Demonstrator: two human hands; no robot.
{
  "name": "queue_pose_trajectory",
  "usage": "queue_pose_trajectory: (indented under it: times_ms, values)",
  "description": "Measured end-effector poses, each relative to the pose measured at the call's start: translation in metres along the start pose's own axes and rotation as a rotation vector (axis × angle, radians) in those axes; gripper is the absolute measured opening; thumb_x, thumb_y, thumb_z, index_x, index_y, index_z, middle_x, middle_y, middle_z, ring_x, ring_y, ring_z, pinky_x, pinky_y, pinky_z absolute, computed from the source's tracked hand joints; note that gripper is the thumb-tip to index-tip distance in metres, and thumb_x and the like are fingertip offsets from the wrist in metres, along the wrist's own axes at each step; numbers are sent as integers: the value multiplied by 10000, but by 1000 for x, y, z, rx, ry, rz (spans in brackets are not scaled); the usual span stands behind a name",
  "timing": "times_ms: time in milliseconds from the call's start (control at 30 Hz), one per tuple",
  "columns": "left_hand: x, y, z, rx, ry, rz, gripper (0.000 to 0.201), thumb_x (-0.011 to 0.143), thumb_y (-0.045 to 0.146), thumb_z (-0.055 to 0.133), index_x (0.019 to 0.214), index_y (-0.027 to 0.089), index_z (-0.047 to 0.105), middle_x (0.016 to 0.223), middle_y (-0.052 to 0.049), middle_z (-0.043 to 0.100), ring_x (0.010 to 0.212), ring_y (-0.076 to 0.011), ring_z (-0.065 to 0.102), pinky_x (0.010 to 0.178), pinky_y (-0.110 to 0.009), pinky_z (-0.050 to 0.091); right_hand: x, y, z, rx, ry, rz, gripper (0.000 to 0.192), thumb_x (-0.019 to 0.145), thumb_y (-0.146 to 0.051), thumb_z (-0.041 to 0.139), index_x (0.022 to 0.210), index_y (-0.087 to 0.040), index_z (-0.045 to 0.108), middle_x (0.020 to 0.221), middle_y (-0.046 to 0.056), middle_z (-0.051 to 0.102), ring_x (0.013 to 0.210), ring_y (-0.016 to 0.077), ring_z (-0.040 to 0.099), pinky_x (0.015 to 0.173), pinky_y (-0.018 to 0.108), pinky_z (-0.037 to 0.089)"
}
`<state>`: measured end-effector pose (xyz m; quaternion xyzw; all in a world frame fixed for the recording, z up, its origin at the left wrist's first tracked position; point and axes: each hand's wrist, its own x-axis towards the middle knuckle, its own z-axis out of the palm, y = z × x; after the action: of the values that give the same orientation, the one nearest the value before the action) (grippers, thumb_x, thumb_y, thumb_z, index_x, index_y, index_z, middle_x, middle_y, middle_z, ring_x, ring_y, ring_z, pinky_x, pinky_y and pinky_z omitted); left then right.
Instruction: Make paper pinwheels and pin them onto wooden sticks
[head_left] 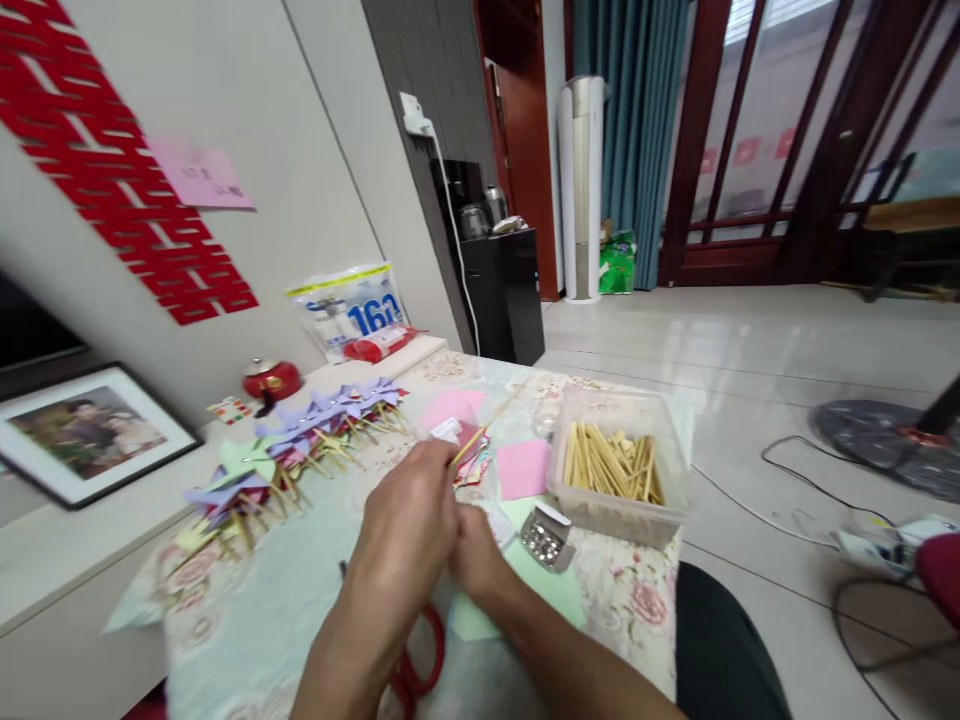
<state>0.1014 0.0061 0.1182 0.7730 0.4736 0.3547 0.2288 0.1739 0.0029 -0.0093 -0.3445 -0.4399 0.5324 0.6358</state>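
1. left hand (pixel 409 535): centre of the tabletop, back toward the camera, fingers curled closed around the lower end of a thin wooden stick (pixel 480 435).
2. right hand (pixel 476 550): touching the left hand at its 3 o'clock, mostly hidden behind it; fingers appear curled in, but what they grip cannot be told.
3. wooden stick: emerges from the top of the left fist, long axis running toward 1 o'clock, its free end rising over the pink paper; the left hand is the nearer and the holder.
4. folded paper piece (pixel 472 465): pink and multicoloured, just beside the stick at the fingertips, partly hidden; whether it is pinned to the stick cannot be told.
5. clear plastic tub (pixel 622 515): at 2 o'clock from the hands, near, holding loose wooden sticks lying roughly front to back.
6. small box of pins (pixel 546 538): at 3 o'clock from the hands, just beside the tub's near corner, lid open.
7. pink paper squares (pixel 523 468): between the hands and the tub, flat on the tabletop.
8. finished paper pinwheels (pixel 300 440): a row at 10 to 11 o'clock, purple, green and yellow, sticks pointing toward the person.
9. red scissors (pixel 420 665): at 6 o'clock, under the forearms, partly covered.
10. tabletop (pixel 630 600): floral cloth.
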Motion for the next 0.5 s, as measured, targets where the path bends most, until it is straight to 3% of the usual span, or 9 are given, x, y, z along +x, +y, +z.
queue_pose_trajectory:
  times_ms: [33,100,233,333,500]
  values:
    - [-7,-13,-10,-14,46,-41,174,760,291,622,875,223,733,821,-83,718,783,-276,656,719,-360,467,1,2,2,44,32,20,280,756,-394,771,718,-139,662,650,-34,640,656,167,592,612,264,487]
    - [-21,-39,-20,-283,173,-242,244,769,399,650,890,200,724,750,-63,711,728,-244,657,691,-333,470,1,-1,2,237,81,66,234,702,-358,774,748,-148,682,599,-35,628,572,139,560,581,250,462]
    - [-40,-77,-16,-794,448,-495,384,564,420,848,823,153,754,790,-59,729,730,-159,624,679,-242,446,1,-15,-5,527,165,124,270,575,-257,843,792,-159,717,628,-12,668,534,129,564,560,243,475]
    - [-48,-87,-3,-1110,460,-616,457,477,351,909,857,145,763,780,-51,725,671,-118,605,631,-212,437,0,-22,-7,599,114,125,227,565,-246,845,715,-163,696,597,-16,638,527,118,549,553,235,480]
    - [-61,-95,19,-1253,267,-624,327,580,292,881,830,127,751,707,-42,688,566,-91,548,561,-212,404,-4,-26,-2,525,-36,144,237,583,-278,836,758,-161,729,671,28,685,631,163,611,611,268,511]
